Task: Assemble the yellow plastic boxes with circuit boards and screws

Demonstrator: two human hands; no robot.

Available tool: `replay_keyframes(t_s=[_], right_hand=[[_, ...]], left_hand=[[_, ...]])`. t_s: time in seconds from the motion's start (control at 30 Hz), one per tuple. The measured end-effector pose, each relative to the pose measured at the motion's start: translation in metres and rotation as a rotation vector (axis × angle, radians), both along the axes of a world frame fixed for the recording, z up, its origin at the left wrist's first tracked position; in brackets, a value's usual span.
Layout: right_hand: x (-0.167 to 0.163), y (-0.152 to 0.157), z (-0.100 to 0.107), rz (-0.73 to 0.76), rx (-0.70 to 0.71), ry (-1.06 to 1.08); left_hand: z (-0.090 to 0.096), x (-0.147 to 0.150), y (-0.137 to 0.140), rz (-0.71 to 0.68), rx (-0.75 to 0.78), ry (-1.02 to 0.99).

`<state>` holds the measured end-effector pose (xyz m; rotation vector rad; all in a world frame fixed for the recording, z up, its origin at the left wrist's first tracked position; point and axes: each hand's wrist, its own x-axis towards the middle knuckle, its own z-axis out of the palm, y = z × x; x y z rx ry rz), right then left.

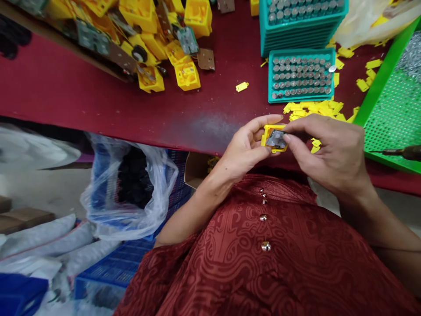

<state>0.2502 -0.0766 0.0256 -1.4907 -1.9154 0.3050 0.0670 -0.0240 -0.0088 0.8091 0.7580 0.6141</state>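
Observation:
My left hand (245,147) grips a small yellow plastic housing (265,137) near the table's front edge, its open side facing up. Inside the housing sits a dark grey part (275,139), whose details are too small to make out. My right hand (332,151) has its thumb and index fingertip pinched at the right side of the grey part, touching it. Whether anything else is between those fingertips is hidden. Just beyond my hands lies a heap of small yellow plastic tabs (315,109).
Teal trays (302,100) of silver button-like discs stand behind my hands. A green perforated basket (388,118) holds metal pieces on the right, with a screwdriver-like shaft (391,152) over its edge. Yellow housings (187,74) with circuit boards pile up at back left. A plastic-lined blue crate (101,175) stands below.

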Motion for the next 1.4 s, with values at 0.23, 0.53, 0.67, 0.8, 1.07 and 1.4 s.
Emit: replay_keyframes(t_s=[0.23,0.53,0.67,0.8,1.07,1.4], right_hand=[[0.005,0.003,-0.002,0.061,-0.015,-0.095],[0.002,0.000,-0.001,0.042,0.027,-0.082],[0.001,-0.002,-0.004,0.011,0.090,-0.032],[-0.001,-0.005,-0.009,-0.028,0.130,-0.015],[-0.005,-0.014,-0.016,-0.095,0.186,-0.051],[0.001,-0.021,-0.039,-0.176,0.123,0.138]], left_hand=[[0.002,-0.001,-0.003,-0.003,0.016,0.045],[0.000,0.002,-0.008,0.036,0.009,0.036],[0.000,0.001,-0.008,0.037,-0.023,0.008],[0.004,0.000,-0.007,0.031,-0.057,0.009],[0.009,0.004,-0.009,0.015,0.020,0.091],[0.001,0.012,-0.014,-0.016,0.291,0.230]])
